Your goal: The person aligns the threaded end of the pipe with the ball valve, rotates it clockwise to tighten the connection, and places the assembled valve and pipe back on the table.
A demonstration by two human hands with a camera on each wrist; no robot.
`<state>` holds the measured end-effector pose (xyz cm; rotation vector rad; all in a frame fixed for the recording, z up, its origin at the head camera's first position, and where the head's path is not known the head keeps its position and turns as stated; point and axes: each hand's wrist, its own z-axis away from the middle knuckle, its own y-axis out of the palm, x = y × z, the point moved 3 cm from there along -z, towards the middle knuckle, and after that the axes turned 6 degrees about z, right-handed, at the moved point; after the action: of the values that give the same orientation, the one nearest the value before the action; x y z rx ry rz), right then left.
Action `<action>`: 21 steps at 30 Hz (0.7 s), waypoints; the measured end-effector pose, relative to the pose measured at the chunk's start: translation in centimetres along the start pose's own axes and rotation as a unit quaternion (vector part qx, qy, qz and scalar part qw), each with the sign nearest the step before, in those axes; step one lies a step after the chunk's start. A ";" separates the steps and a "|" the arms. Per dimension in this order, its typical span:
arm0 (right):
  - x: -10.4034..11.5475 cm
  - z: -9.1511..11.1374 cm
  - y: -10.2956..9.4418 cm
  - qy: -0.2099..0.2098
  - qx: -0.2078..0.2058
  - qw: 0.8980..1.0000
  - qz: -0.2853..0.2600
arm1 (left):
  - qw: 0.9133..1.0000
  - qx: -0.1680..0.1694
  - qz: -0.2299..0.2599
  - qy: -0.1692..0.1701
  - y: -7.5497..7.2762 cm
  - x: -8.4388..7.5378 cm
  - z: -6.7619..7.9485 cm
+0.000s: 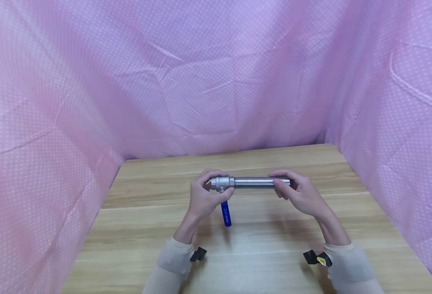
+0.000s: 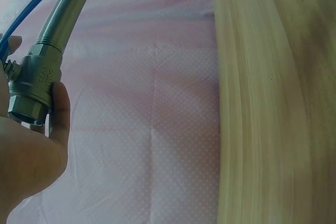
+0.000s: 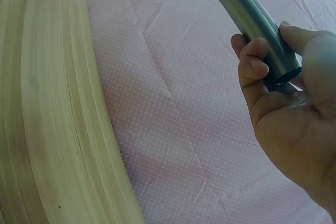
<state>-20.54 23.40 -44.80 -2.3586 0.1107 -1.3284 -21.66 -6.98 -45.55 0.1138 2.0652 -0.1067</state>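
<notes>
In the head view, my left hand [image 1: 204, 198] grips a silver ball valve [image 1: 221, 182] by its body, thumb in front and fingers behind. The valve's blue lever handle [image 1: 226, 214] points down toward me. A straight steel pipe [image 1: 254, 182] meets the valve's right end, and the two lie in one line, held level over the table. Near the pipe's far right end, my right hand [image 1: 302, 194] pinches it between thumb and fingers. Threads show where pipe and valve [image 2: 38, 77] join in the left wrist view. The pipe's open end [image 3: 287, 75] faces the palm in the right wrist view.
Below the hands spreads a wood-grain table [image 1: 252, 261]. Pink dotted cloth [image 1: 216, 81] hangs behind it and along both sides. Each wrist carries a small black device over a pale sleeve [image 1: 175, 261].
</notes>
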 end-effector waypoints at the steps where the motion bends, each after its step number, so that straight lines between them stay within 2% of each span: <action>1: 0.0 0.0 0.0 0.000 0.001 1.000 -0.002 | 1.000 -0.001 0.001 0.002 -0.1 0.0 -0.1; 13: 0.4 0.0 0.0 -0.008 -0.006 1.000 -0.025 | 1.000 -0.002 0.005 0.014 -0.7 -0.3 -0.4; 21: 0.7 -0.1 0.0 -0.011 -0.018 1.000 -0.014 | 1.000 0.003 0.004 0.014 -0.8 -0.6 -0.6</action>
<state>-20.25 23.15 -44.20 -2.4134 0.0965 -1.3233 -21.98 -7.73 -44.77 0.1269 2.0926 -0.1061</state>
